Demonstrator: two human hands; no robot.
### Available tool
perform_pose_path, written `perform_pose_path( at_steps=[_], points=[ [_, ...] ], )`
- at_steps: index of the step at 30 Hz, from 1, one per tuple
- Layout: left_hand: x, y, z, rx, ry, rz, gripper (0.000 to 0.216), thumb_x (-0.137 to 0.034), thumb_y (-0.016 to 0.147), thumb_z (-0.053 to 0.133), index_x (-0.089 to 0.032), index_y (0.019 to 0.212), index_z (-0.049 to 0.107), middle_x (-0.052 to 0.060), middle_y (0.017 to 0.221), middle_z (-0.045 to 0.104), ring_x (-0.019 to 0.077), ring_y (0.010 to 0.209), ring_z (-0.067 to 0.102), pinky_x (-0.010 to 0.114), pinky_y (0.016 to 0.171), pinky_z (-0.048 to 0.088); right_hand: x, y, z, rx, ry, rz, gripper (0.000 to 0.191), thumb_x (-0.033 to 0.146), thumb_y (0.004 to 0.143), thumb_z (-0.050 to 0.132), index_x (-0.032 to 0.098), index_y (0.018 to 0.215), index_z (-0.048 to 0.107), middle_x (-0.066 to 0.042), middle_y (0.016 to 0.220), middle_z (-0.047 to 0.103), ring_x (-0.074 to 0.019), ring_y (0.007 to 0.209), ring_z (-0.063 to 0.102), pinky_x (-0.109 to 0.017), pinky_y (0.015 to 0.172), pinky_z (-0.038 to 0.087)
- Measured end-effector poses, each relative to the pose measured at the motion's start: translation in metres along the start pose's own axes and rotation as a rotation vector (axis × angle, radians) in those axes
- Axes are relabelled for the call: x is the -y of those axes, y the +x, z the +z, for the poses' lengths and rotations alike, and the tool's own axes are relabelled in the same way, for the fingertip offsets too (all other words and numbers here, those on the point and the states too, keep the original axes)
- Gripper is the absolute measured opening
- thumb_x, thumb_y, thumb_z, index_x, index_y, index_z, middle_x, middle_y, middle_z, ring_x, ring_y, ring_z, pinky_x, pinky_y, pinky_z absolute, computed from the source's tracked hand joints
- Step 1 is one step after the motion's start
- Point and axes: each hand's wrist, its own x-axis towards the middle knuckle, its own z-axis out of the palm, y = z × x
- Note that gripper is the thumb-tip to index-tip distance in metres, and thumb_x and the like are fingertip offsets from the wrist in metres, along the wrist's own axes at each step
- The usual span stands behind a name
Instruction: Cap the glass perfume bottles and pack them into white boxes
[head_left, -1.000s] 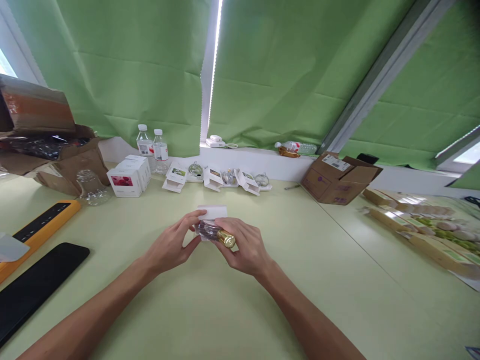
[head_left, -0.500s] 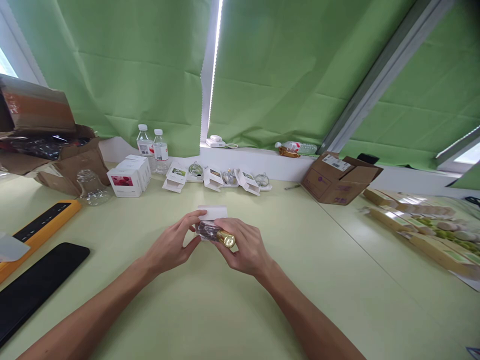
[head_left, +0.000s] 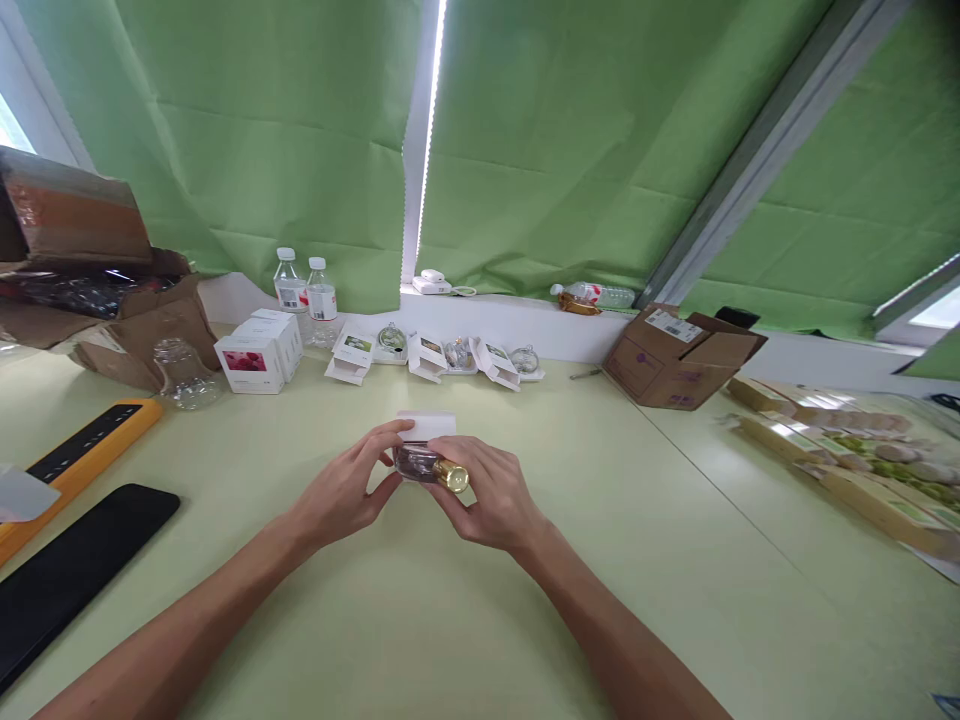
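Head view: the right hand (head_left: 487, 490) closes on the bottle (head_left: 415, 464) above the table (head_left: 397, 620), the left hand (head_left: 346, 482) seemingly pinches the card (head_left: 426, 426) behind it; handling both together seems the step, next calling for steadiness.

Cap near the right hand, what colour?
Shiny gold; the cap shows best in the head view.

Dark bottle (head_left: 417, 463) with gold cap (head_left: 452, 476): neck and part of body covered by right hand (head_left: 491, 490).
White box (head_left: 426, 425): lower part obscured by bottle and left hand (head_left: 349, 480); full form indeterminate.
Orange power strip (head_left: 86, 464): near end cut by left edge.
Black flat slab (head_left: 79, 580): likewise cut.
White cartons (head_left: 251, 365): small print illegible.
Long packs (head_left: 877, 500), far right: blurred, contents indistinct.
Corner item (head_left: 949, 706), lower right: mostly out of frame, unidentifiable.
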Motion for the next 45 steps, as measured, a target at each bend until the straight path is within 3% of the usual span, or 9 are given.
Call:
perform_pose_path(
  at_steps=[11, 24, 30, 36, 45],
  points=[
    [0.0013, -0.0009, 0.0009, 0.008, 0.007, 0.021, 0.033, -0.017, 0.092, 0.049, -0.024, 0.123, 0.04, 0.011, 0.138, 0.048, 0.0154, 0.095, 0.063, 0.034, 0.082, 0.055, -0.0015, -0.0001, 0.0009, 0.019, 0.018, 0.001, 0.037, 0.02, 0.084, 0.059, 0.022, 0.12, 0.048, -0.008, 0.104, 0.07, -0.0216, 0.093, 0.067, -0.035, 0.079, 0.055],
    [-0.001, 0.0007, -0.0001, -0.014, 0.064, 0.106, 0.044, -0.013, 0.091, 0.049, -0.025, 0.132, 0.041, 0.01, 0.137, 0.048, 0.0207, 0.12, 0.053, 0.037, 0.095, 0.052, -0.0047, -0.0012, 0.0019, 0.064, 0.003, 0.025, 0.038, 0.022, 0.086, 0.06, 0.02, 0.121, 0.047, -0.01, 0.104, 0.067, -0.0235, 0.094, 0.062, -0.039, 0.081, 0.05],
    [-0.0006, 0.001, -0.0003, 0.001, 0.048, 0.1, 0.04, -0.014, 0.091, 0.05, -0.024, 0.128, 0.043, 0.01, 0.137, 0.048, 0.0179, 0.109, 0.059, 0.034, 0.09, 0.054, -0.0021, 0.0, 0.0008, 0.06, 0.026, 0.037, 0.033, 0.023, 0.087, 0.059, 0.021, 0.118, 0.048, -0.008, 0.101, 0.068, -0.0219, 0.089, 0.063, -0.038, 0.079, 0.049],
    [0.0003, 0.001, 0.0005, -0.001, 0.075, 0.119, 0.042, -0.013, 0.091, 0.05, -0.024, 0.13, 0.042, 0.01, 0.137, 0.048, 0.0205, 0.122, 0.052, 0.036, 0.098, 0.05, -0.0031, -0.0011, 0.003, 0.061, -0.01, 0.028, 0.031, 0.023, 0.085, 0.061, 0.02, 0.114, 0.051, -0.01, 0.101, 0.067, -0.0222, 0.09, 0.062, -0.038, 0.079, 0.049],
    [0.0, 0.0007, -0.0002, 0.017, 0.087, 0.116, 0.04, -0.013, 0.091, 0.047, -0.025, 0.129, 0.044, 0.01, 0.138, 0.047, 0.0218, 0.124, 0.05, 0.038, 0.096, 0.051, -0.005, -0.002, 0.0032, 0.079, 0.016, 0.034, 0.023, 0.021, 0.086, 0.061, 0.021, 0.107, 0.053, -0.007, 0.095, 0.067, -0.0197, 0.086, 0.061, -0.035, 0.078, 0.048]
  ],
)
